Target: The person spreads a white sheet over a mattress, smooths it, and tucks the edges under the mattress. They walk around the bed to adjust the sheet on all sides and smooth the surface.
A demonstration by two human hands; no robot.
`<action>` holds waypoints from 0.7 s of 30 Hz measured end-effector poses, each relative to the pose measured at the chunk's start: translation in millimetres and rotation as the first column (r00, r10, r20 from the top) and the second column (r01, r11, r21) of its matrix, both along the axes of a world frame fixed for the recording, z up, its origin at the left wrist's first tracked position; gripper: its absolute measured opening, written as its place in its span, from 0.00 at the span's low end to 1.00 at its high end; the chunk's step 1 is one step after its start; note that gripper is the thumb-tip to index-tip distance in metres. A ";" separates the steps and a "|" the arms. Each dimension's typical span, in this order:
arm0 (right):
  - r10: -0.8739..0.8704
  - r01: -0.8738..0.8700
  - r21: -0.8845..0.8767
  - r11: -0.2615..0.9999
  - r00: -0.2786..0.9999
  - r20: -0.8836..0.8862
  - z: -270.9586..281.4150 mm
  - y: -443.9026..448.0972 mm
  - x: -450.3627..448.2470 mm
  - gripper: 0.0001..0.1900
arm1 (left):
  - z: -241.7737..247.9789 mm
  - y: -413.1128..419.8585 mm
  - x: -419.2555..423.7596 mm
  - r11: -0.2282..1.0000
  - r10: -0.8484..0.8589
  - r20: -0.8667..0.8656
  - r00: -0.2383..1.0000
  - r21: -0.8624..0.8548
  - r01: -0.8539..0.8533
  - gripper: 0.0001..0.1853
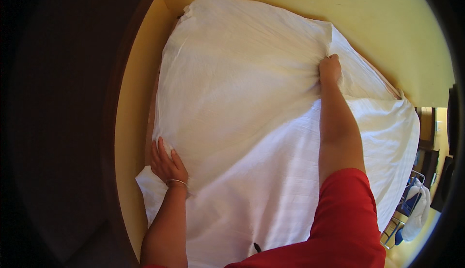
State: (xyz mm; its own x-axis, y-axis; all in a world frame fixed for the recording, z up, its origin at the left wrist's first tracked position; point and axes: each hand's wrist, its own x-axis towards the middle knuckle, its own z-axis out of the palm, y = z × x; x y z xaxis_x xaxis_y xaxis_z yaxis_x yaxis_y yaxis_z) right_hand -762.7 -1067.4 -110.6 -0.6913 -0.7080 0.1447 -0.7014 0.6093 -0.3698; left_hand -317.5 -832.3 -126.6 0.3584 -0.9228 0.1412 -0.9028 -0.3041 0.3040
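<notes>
A white bed sheet point(236, 64) lies over a mattress, which fills most of the view, with creases fanning out from its right part. My right hand point(330, 68), at the upper right, is closed on a gathered bit of the sheet, and folds run away from it. At the mattress's left edge, my left hand point(169, 164) rests on the sheet with its fingers spread; a thin bangle is on the wrist. A loose corner of white cloth hangs beside that wrist. The far right side of the mattress shows a narrow pinkish strip under the sheet.
A yellow wall point(392, 24) runs along the far side of the bed, and another yellow surface point(130, 122) stands close on the left beside a dark brown panel point(65, 122). At the right are a metal-framed stand point(417, 175) and a white cloth point(416, 217) hanging on it.
</notes>
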 end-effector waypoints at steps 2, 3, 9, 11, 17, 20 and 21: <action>-0.036 0.036 -0.012 0.999 0.999 -0.009 -11.3 -2.1 -1.7 0.10 | 0.1 -1.3 2.5 1.000 0.017 0.022 1.000 0.025 -0.017 0.25; -0.033 0.032 -0.019 0.999 0.999 -0.016 -11.5 -6.7 -2.1 0.10 | -0.7 -0.4 3.3 1.000 0.027 0.035 0.999 0.008 -0.028 0.25; 0.125 -0.093 -0.452 0.887 0.991 0.042 66.8 -106.9 -4.3 0.06 | -0.9 3.7 -2.5 0.998 0.000 0.030 1.000 0.069 -0.002 0.25; 0.309 -0.198 -0.551 0.811 0.944 0.116 83.9 -145.3 8.7 0.07 | -0.1 3.4 -6.6 1.000 -0.001 0.007 1.000 0.024 0.000 0.25; 0.450 -0.392 -0.420 0.819 0.892 0.045 61.1 -107.1 14.4 0.23 | -1.1 -1.6 -21.2 0.997 -0.069 0.053 0.996 0.036 0.068 0.24; 0.578 -0.612 -0.387 0.690 0.787 -0.214 52.3 -8.5 -9.4 0.28 | -3.3 -2.8 -29.3 0.999 -0.035 0.038 0.999 0.002 0.035 0.24; 0.563 -0.594 -0.332 0.732 0.803 -0.195 49.8 29.9 -21.1 0.28 | -3.1 -3.7 -31.7 0.999 -0.035 0.032 0.999 -0.002 0.035 0.24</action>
